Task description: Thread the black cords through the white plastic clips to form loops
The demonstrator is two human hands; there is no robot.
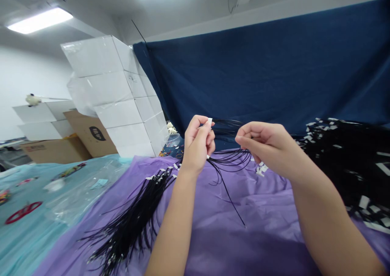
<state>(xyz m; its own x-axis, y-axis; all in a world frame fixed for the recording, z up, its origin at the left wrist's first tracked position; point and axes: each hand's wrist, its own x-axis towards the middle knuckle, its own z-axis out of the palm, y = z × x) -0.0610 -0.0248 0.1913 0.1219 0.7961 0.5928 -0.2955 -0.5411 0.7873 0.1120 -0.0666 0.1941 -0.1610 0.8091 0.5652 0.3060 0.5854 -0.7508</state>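
Observation:
My left hand point(199, 140) is closed on a bundle of thin black cords point(230, 158), with a white paper tag point(210, 121) pinched between thumb and fingertip. The cords bow across to my right hand point(265, 144), whose thumb and fingers are pressed together where they end; its exact hold is partly hidden. A loose cord hangs from the bundle toward the purple cloth. Left of my left forearm lies a pile of black cords point(134, 219) with white tags at its upper end. A larger, blurred heap of tagged black cords point(341, 154) is beyond my right arm.
A purple cloth point(237, 247) covers the work surface, beside a light blue cover point(33, 227) bearing red-handled scissors point(23, 212) and a clear plastic bag point(82, 199). White boxes point(118, 93) stand stacked behind, near a brown carton point(88, 132). A dark blue curtain point(258, 73) hangs at the back.

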